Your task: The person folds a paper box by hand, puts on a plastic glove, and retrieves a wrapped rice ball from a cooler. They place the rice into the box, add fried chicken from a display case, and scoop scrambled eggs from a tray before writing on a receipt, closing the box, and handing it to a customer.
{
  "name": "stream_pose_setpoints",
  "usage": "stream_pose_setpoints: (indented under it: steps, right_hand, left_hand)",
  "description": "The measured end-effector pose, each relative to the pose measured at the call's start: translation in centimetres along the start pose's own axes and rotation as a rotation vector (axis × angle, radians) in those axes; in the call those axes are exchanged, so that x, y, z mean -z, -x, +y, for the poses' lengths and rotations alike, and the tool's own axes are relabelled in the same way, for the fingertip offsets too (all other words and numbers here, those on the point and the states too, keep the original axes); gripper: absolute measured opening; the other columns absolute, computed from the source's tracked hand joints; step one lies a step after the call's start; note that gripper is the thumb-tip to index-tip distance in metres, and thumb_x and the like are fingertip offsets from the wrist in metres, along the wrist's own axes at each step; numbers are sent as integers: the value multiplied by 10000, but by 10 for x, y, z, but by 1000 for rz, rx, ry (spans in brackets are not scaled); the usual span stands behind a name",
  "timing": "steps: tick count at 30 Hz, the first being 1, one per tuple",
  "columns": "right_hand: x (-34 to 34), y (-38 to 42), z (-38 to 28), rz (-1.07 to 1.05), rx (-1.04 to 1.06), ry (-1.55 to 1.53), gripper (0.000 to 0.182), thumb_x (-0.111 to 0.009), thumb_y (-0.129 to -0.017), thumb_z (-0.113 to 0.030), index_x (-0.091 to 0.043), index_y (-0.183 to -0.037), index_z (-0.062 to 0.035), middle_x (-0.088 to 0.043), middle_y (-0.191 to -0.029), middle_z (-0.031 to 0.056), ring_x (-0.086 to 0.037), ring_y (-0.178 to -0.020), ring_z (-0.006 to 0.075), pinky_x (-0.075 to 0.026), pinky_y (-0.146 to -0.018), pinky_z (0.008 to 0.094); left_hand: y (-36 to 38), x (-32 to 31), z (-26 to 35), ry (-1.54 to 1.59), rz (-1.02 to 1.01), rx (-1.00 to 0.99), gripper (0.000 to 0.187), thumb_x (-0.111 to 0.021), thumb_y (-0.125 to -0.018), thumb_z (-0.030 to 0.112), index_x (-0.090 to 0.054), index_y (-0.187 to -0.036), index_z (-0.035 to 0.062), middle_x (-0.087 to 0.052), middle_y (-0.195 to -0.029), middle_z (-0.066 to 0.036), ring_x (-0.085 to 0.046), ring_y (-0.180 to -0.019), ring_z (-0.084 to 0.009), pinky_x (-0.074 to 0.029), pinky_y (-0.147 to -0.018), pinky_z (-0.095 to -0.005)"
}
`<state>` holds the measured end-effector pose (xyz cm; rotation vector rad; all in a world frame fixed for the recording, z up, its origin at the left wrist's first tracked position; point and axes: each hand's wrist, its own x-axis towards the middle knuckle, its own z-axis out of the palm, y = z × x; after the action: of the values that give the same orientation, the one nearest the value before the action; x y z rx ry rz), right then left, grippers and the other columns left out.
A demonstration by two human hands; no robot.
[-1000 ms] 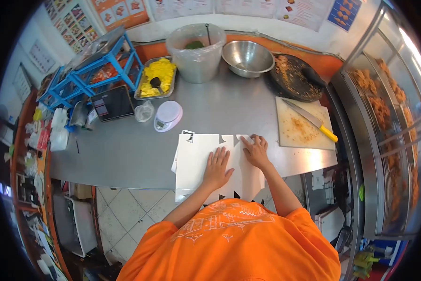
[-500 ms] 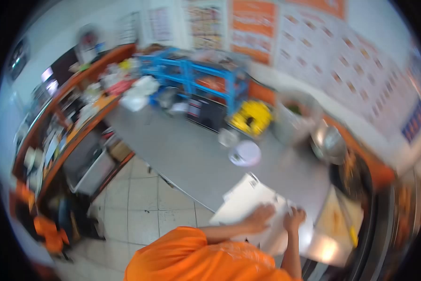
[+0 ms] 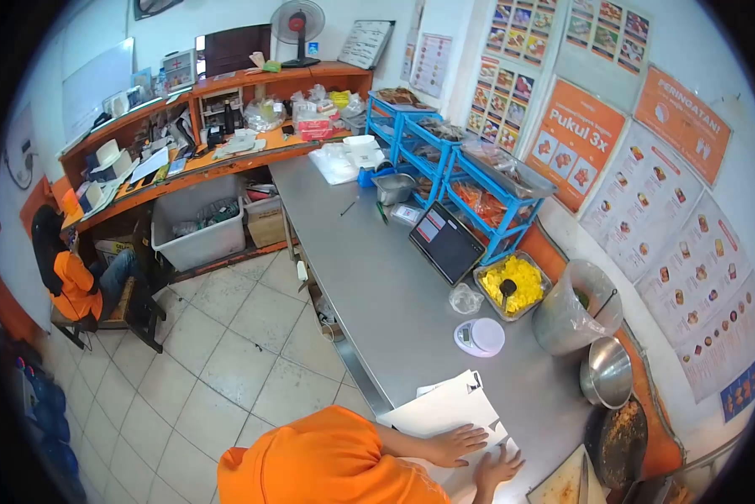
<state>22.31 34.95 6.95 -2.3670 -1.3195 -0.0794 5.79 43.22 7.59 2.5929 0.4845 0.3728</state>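
My left hand [image 3: 458, 443] lies flat on a white sheet of paper or card [image 3: 444, 410] at the near edge of the steel counter, fingers spread. Just right of it, my right hand [image 3: 499, 467] also rests on the white sheets, its fingers apart. Neither hand holds anything. Dark marks show on the sheet near my fingertips and at its far corner. A round lilac scale [image 3: 481, 337] stands on the counter beyond the sheets.
Beyond the scale are a yellow-filled tray [image 3: 512, 286], a tablet [image 3: 447, 244] and blue racks [image 3: 478, 197]. A bucket [image 3: 575, 311], metal bowl [image 3: 606, 372], mortar [image 3: 617, 441] and cutting board [image 3: 569, 485] line the right. A person [image 3: 75, 277] sits far left.
The view has swung left and sharpened, bringing the seated person into fuller sight. My right hand has gone from curled to spread fingers on the sheets.
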Motion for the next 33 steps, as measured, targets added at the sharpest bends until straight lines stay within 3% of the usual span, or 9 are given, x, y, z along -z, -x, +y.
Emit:
stream_pose_setpoints:
  steps: [1, 4, 6, 10, 18, 28, 30, 32, 33]
  right_hand:
    - [27, 9, -28, -178, 4, -2, 606, -617, -752, -256, -471, -1310, -70, -225, -1471, 249, -103, -1364, 479, -148, -1057, 600]
    - [20, 33, -14, -242, 164, -9, 680, -476, -863, -369, -322, -1393, 29, -269, -1452, 270, -193, -1380, 388, -100, -1121, 510]
    - [19, 21, 1, -190, 170, 66, 656, -476, -872, -356, -339, -1382, 34, -294, -1445, 258, -202, -1378, 384, -116, -1123, 503]
    - [29, -11, 25, -112, -1, 77, 630, -470, -900, -304, -274, -1431, -28, -251, -1474, 231, -192, -1391, 345, -122, -1130, 471]
    - [21, 38, -50, -246, 346, -43, 625, -509, -879, -312, -315, -1412, -49, -277, -1480, 178, -235, -1381, 318, -147, -1123, 491]
    - [89, 87, 63, -46, -449, 166, 653, -423, -931, -358, -242, -1427, 26, -218, -1490, 223, -140, -1408, 330, -41, -1134, 493]
    - [99, 89, 60, 34, -567, -100, 674, -335, -964, -441, -223, -1427, 35, -222, -1484, 236, -147, -1399, 351, -64, -1140, 459]
    - [132, 84, 18, 376, -742, -1881, 760, -211, -959, -558, -211, -1423, 44, -244, -1477, 227, -201, -1382, 347, -144, -1141, 424]
    - [140, 85, 7, 361, -668, -2167, 864, -134, -917, -646, -203, -1417, 56, -265, -1463, 233, -263, -1360, 328, -221, -1128, 394]
  left_hand:
    - [1, -4, 0, 34, 37, -11, 726, -579, -860, 327, -250, -1419, 1, -163, -1511, -166, -88, -1421, -298, -84, -1142, -473]
    - [-16, 18, 3, 366, -99, 205, 689, -592, -853, 243, -272, -1427, 36, -248, -1479, -186, -146, -1404, -313, -111, -1143, -430]
    - [-21, -9, -22, 722, 231, 5, 651, -558, -882, 196, -256, -1442, 57, -220, -1500, -157, -154, -1402, -294, -84, -1150, -425]
    - [-10, 51, -27, 291, 284, 105, 483, -610, -839, 168, -477, -1284, 34, -427, -1378, -154, -335, -1324, -321, -244, -1108, -421]
    - [21, 42, -35, -79, 27, 75, 604, -547, -875, 285, -349, -1375, 10, -307, -1465, -143, -250, -1378, -273, -174, -1133, -412]
    - [17, 52, -35, -27, 43, 21, 582, -600, -833, 235, -398, -1332, 14, -345, -1434, -162, -282, -1356, -309, -191, -1120, -443]
    - [14, 57, -27, -8, 40, 100, 561, -622, -807, 172, -417, -1306, 19, -393, -1385, -164, -323, -1321, -330, -205, -1112, -445]
    - [1, 61, -10, 22, 135, 67, 497, -630, -797, 124, -464, -1256, 31, -446, -1319, -159, -365, -1281, -337, -258, -1080, -434]
    - [-7, 65, 0, 175, 180, 76, 412, -629, -805, 124, -520, -1192, 28, -485, -1271, -157, -403, -1248, -334, -295, -1051, -428]
